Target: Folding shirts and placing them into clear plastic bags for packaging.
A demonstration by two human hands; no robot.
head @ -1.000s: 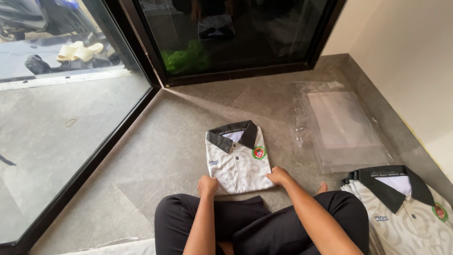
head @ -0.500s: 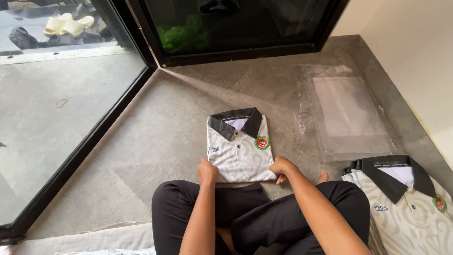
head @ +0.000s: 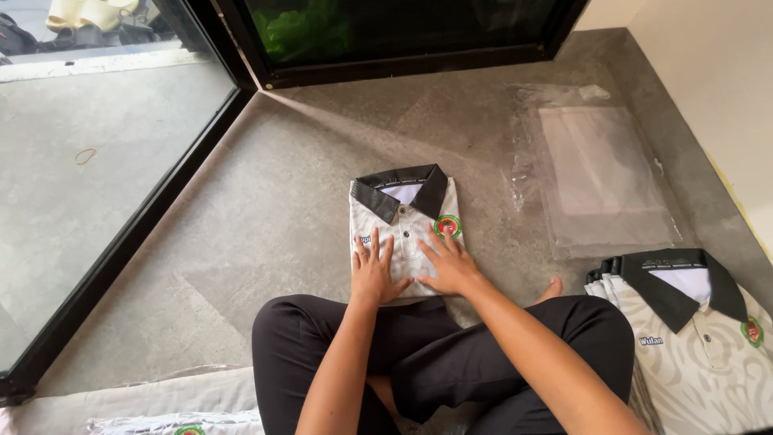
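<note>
A folded white patterned polo shirt [head: 400,216] with a black collar and a round red-and-green chest badge lies on the grey stone floor in front of my crossed legs. My left hand [head: 374,271] rests flat on its lower left part, fingers spread. My right hand [head: 445,264] lies flat on the lower right part, just below the badge. Neither hand grips anything.
A stack of clear plastic bags [head: 600,178] lies to the right near the cream wall. More folded shirts of the same kind [head: 699,338] are stacked at my right knee. A bagged shirt [head: 173,420] shows at bottom left. Black-framed glass doors [head: 129,234] run along the left and back.
Both hands have moved from the shirt's lower side edges onto its front and now press flat on it. The view has tilted slightly downward.
</note>
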